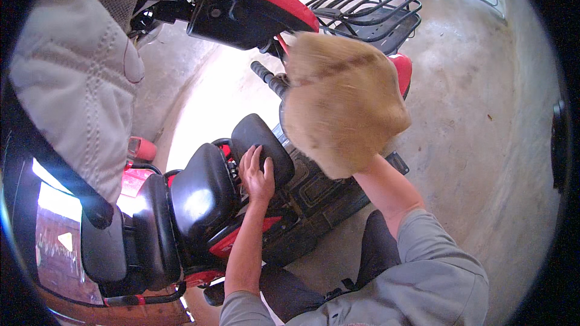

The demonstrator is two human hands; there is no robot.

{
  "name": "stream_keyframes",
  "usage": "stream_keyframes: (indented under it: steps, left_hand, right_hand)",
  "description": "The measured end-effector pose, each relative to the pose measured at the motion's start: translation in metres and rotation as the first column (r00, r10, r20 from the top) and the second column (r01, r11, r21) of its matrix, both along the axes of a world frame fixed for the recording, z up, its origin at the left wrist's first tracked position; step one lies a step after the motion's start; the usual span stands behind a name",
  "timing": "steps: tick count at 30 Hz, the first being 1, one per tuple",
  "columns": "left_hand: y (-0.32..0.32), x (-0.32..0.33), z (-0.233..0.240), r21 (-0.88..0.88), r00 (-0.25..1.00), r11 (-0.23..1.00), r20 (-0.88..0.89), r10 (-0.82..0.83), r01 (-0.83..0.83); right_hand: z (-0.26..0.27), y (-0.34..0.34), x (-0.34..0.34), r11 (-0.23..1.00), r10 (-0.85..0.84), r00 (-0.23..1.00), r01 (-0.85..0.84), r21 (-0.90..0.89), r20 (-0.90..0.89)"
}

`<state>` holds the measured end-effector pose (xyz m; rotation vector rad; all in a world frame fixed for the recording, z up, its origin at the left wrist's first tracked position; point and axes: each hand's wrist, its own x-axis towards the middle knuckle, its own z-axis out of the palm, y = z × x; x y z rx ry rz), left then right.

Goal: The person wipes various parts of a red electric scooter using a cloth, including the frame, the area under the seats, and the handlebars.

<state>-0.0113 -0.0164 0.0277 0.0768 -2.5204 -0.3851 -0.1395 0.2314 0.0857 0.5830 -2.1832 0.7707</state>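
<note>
My left hand [257,174] rests with its fingers apart on a black padded cushion [265,147] of a red-and-black vehicle with handlebars. Just behind that cushion is a glossy black padded seat [199,194]. A tan cloth [346,104], blurred, is held up in front of me over the handlebar area. It hides my right hand, and only my right forearm [392,190] shows below it. Past the cloth's left edge, a ribbed handlebar grip [268,77] sticks out. Beneath the cloth lies the vehicle's black footboard [312,181].
A black metal basket [371,13] sits at the vehicle's front. A red-and-black housing [253,11] hangs at the top. Pale stitched fabric [77,81] fills the upper left. More black seat padding [156,231] stands lower left. Concrete floor [466,113] and a wall lie right.
</note>
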Motion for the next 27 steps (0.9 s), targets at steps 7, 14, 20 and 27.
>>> stream_keyframes:
  steps: [7, 14, 20, 27]
  left_hand:
    - [-0.013, 0.009, -0.004, -0.043, 1.000, 0.999, -0.029, 0.008, -0.009]
    - [-0.002, 0.002, 0.000, -0.025, 1.000, 1.000, -0.026, 0.008, -0.008]
    - [-0.005, 0.005, -0.001, -0.017, 1.000, 1.000, -0.024, 0.005, -0.006]
    - [0.002, 0.002, 0.000, -0.013, 0.999, 1.000, -0.035, 0.010, -0.011]
  right_hand:
    - [0.098, -0.077, -0.021, 0.992, 0.044, 0.970, -0.071, -0.107, -0.238]
    - [0.140, -0.116, -0.061, 0.990, -0.141, 0.858, 0.133, -0.051, -0.494]
    - [0.094, -0.114, -0.051, 0.996, 0.084, 0.962, -0.073, 0.052, -0.260]
    - [0.142, -0.072, -0.076, 0.905, -0.069, 0.906, -0.119, -0.408, -0.418]
